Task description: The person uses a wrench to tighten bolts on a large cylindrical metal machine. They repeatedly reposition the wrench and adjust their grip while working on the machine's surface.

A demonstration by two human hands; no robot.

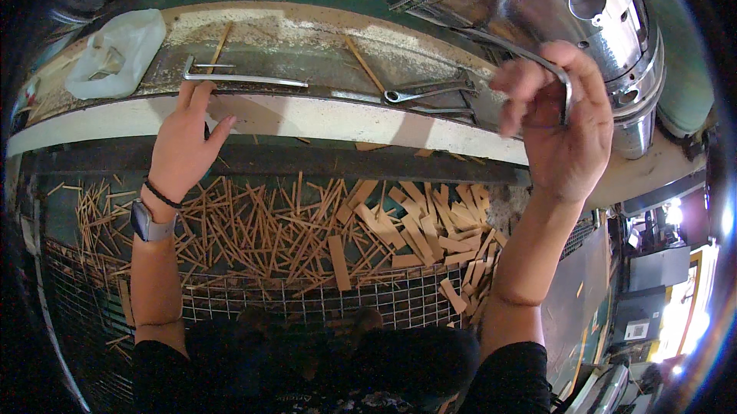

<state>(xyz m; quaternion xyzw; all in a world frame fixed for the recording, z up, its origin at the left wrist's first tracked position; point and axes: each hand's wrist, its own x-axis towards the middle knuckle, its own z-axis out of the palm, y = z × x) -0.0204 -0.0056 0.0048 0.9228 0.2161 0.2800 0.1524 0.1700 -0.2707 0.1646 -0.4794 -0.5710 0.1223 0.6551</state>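
Note:
My left hand (187,134), a watch and a dark band at its wrist, rests with its fingertips on the white ledge (322,121), just below an L-shaped hex key (247,79). A smaller hex key (214,65) lies beside that one. My right hand (561,114), slightly blurred, is raised with a bent metal rod (567,83), perhaps another hex key, between its thumb and fingers. Right of it stands a shiny metal cylinder (619,34) with round holes. A combination wrench (423,90) lies in the trough between my hands, among other tools.
A crumpled translucent plastic bag (115,57) lies at the trough's left end. Thin wood strips (259,224) and flat offcuts (414,224) are heaped below the ledge, over a wire mesh (345,299). A metal sheet (576,293) stands at the lower right.

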